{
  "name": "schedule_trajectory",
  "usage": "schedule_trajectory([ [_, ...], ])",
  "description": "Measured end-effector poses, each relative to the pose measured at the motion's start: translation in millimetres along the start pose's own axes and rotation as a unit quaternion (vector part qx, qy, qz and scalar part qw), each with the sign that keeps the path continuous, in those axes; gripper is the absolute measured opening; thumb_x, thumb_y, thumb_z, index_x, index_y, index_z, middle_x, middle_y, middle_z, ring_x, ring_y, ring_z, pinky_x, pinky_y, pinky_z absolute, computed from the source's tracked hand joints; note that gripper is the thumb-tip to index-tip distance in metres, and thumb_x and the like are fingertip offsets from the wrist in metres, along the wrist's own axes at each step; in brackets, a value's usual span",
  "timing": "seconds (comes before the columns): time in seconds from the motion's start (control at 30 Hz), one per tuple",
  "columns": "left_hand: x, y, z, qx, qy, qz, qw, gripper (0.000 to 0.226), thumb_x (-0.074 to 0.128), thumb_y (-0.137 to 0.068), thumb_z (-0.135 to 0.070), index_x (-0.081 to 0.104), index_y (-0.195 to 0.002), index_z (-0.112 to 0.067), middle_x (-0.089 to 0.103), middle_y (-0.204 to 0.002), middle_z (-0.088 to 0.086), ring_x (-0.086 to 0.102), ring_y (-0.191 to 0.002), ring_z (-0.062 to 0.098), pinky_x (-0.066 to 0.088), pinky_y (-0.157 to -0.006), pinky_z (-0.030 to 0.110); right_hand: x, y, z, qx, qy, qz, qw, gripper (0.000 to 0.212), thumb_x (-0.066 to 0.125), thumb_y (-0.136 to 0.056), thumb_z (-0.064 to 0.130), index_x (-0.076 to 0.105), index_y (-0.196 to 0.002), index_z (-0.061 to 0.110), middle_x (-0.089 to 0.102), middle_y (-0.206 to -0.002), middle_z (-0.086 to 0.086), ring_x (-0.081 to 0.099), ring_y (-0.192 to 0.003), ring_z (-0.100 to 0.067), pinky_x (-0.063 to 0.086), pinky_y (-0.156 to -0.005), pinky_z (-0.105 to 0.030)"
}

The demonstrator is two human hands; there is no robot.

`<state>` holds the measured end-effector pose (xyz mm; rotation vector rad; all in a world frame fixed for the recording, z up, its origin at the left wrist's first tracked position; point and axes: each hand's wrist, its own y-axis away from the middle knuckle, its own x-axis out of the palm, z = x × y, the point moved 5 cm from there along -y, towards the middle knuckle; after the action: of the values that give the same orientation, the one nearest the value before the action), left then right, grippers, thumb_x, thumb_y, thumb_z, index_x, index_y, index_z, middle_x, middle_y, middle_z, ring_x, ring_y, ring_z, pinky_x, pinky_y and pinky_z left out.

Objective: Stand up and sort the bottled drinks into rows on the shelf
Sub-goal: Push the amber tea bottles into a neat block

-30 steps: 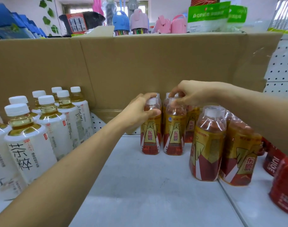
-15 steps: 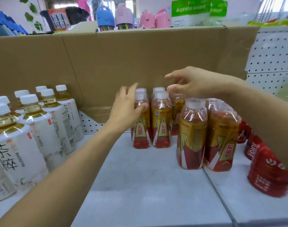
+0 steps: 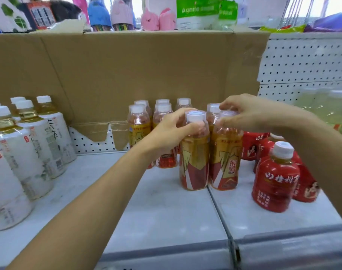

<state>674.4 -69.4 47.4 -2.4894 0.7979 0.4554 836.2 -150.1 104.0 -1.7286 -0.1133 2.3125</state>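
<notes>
front left gold bottle (image 3: 194,158): I see it upright on the shelf (image 3: 166,215), near the middle, just left of the seam between two shelf panels. Its white cap shows under a clear cover.
front right gold bottle (image 3: 225,158): upright, touching or nearly touching the first, just right of the same seam.
left hand (image 3: 172,131): it comes in from the lower left and grips the front left gold bottle at neck and shoulder, fingers curled round it below the cap.
right hand (image 3: 250,112): it reaches in from the right and sits on top of the front right gold bottle, fingertips (image 3: 224,118) curled over and pinching its cap. One finger lies close to the cap of the bottle behind; I cannot tell whether it touches.
rear gold bottles (image 3: 139,123): I count several more of the same drink upright in short rows behind the front pair, running back to the cardboard. My left forearm hides their lower parts.
red bottles (image 3: 275,176): a cluster just right of the gold ones, under my right forearm, upright, the nearest with a white cap.
white-label tea bottles (image 3: 30,145): rows at the left end of the shelf, well apart from both hands.
cardboard sheet (image 3: 146,75): stands behind the shelf as a back wall.
pegboard (image 3: 302,65): white, right of the cardboard, with blurred pale bottles in front of it.
</notes>
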Motion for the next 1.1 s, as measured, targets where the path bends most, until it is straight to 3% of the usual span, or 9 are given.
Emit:
schedule_trajectory([
  [0.17,-14.6,17.2,2.8,-0.007,-0.048,-0.110,0.993,0.048,0.069,-0.082,-0.059,0.055,-0.117,-0.028,0.068,-0.111,-0.003,0.067,-0.101,0.010,0.056,-0.086,0.031,5.9,-2.0,-6.5,0.006,-0.035,-0.033,0.999,0.041,0.061,-0.093,0.046,0.068,-0.108,0.009,0.069,-0.096,-0.008,0.065,-0.086,-0.024,0.053,-0.077,-0.039],
  [0.3,-14.1,29.4,1.2,-0.017,0.001,-0.115,0.993,0.029,0.057,-0.094,-0.052,0.052,-0.111,-0.029,0.072,-0.102,-0.001,0.069,-0.094,0.012,0.055,-0.083,0.031,12.1,0.2,-6.6,0.003,-0.068,-0.067,0.995,0.051,0.060,-0.089,0.057,0.065,-0.106,0.010,0.063,-0.084,0.000,0.058,-0.072,-0.014,0.038,-0.055,-0.028],
  [0.47,-26.3,44.1,1.5,0.012,0.005,-0.206,0.978,0.032,0.058,-0.096,-0.046,0.051,-0.113,-0.021,0.074,-0.091,0.000,0.071,-0.086,0.016,0.058,-0.074,0.030,14.7,10.5,12.3,-0.061,-0.103,-0.097,0.988,0.043,0.062,-0.088,0.054,0.065,-0.102,0.014,0.065,-0.089,0.000,0.061,-0.079,-0.016,0.049,-0.067,-0.034],
  [0.6,-55.9,56.9,14.3,0.003,-0.018,-0.269,0.963,0.026,0.061,-0.094,-0.048,0.050,-0.105,-0.027,0.073,-0.092,0.000,0.070,-0.081,0.009,0.054,-0.065,0.022,23.5,5.6,33.9,-0.095,-0.139,-0.110,0.980,0.041,0.064,-0.086,0.055,0.068,-0.094,0.015,0.067,-0.087,-0.001,0.064,-0.081,-0.018,0.056,-0.077,-0.043],
  [0.73,-79.3,59.5,26.4,-0.024,-0.056,-0.296,0.953,0.032,0.063,-0.091,-0.052,0.049,-0.101,-0.025,0.073,-0.091,0.001,0.070,-0.088,0.019,0.058,-0.078,0.040,48.8,-15.5,61.3,-0.122,-0.195,-0.092,0.969,0.043,0.063,-0.087,0.056,0.068,-0.098,0.014,0.069,-0.089,-0.003,0.066,-0.082,-0.019,0.056,-0.076,-0.041],
  [0.87,-83.9,63.0,33.0,-0.020,-0.055,-0.271,0.961,0.041,0.066,-0.090,-0.048,0.048,-0.116,-0.021,0.071,-0.098,-0.004,0.069,-0.089,0.010,0.059,-0.081,0.038,73.8,-27.4,68.9,-0.107,-0.298,-0.104,0.943,0.048,0.061,-0.088,0.057,0.058,-0.121,0.023,0.066,-0.104,0.008,0.065,-0.092,-0.008,0.056,-0.084,-0.035],
  [0.97,-78.2,79.4,60.9,-0.032,-0.013,-0.216,0.976,0.058,0.078,-0.083,-0.038,0.043,-0.130,-0.031,0.066,-0.116,-0.009,0.067,-0.102,0.004,0.057,-0.084,0.031,105.5,-13.0,58.7,-0.090,-0.407,-0.057,0.907,0.052,0.069,-0.086,0.047,0.047,-0.128,0.027,0.063,-0.113,0.012,0.063,-0.101,-0.003,0.056,-0.089,-0.033],
  [1.03,-69.3,91.9,83.9,-0.070,-0.035,-0.173,0.982,0.077,0.089,-0.071,-0.033,0.039,-0.128,-0.043,0.065,-0.119,-0.012,0.066,-0.106,0.003,0.056,-0.091,0.030,133.2,-2.0,54.3,-0.072,-0.408,-0.004,0.910,0.067,0.080,-0.079,0.040,0.038,-0.131,0.030,0.059,-0.114,0.017,0.061,-0.103,0.000,0.054,-0.092,-0.030],
  [1.1,-64.0,97.9,97.5,-0.099,-0.063,-0.147,0.982,0.087,0.094,-0.062,-0.028,0.039,-0.128,-0.041,0.067,-0.115,-0.015,0.066,-0.104,-0.001,0.054,-0.094,0.030,152.7,3.2,51.7,-0.050,-0.393,0.012,0.918,0.074,0.085,-0.073,0.032,0.033,-0.126,0.033,0.056,-0.108,0.022,0.058,-0.098,0.004,0.050,-0.093,-0.027],
])
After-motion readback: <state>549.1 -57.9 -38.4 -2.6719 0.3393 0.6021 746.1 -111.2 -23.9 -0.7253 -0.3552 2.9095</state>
